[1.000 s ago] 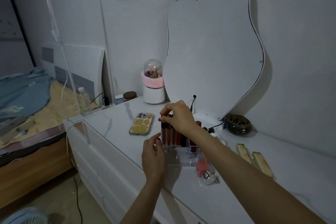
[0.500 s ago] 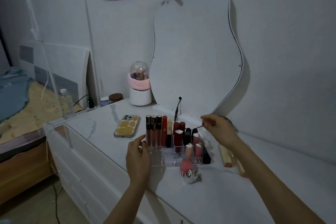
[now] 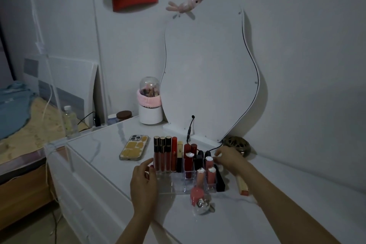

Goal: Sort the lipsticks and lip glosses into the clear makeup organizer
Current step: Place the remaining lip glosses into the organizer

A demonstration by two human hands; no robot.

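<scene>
A: Standing beside the white dresser [image 3: 111, 156], I see the left hand [image 3: 143, 182] resting against the left side of the clear makeup organizer [image 3: 172, 186]. Its fingers are relaxed and only touch the plastic wall; they do not curl around anything.

B: And the right hand [image 3: 229, 159]?

A: It is at the far right corner of the organizer, with the fingertips [image 3: 217, 154] close together, near a small pink tube with white cap [image 3: 209, 161]. If they really pinch something, I cannot tell; it is too dark and too small there.

B: Where are the lip glosses?

A: Just beyond the left hand's fingers, three tall dark lip glosses [image 3: 162, 153] stand upright in the back row, and beside them a red lipstick [image 3: 174, 153]. Between the two hands there are more red and black tubes, all upright in their compartments. Below the right hand, two pale pink tubes [image 3: 206, 175] stand in the front part.

B: Anything outside the organizer?

A: Yes. A round pink bottle [image 3: 197, 196] lies in front of it, between the wrists. A flat gold-pink stick [image 3: 243, 185] lies under the right forearm. A phone [image 3: 134, 147] lies beyond the left hand.
</scene>
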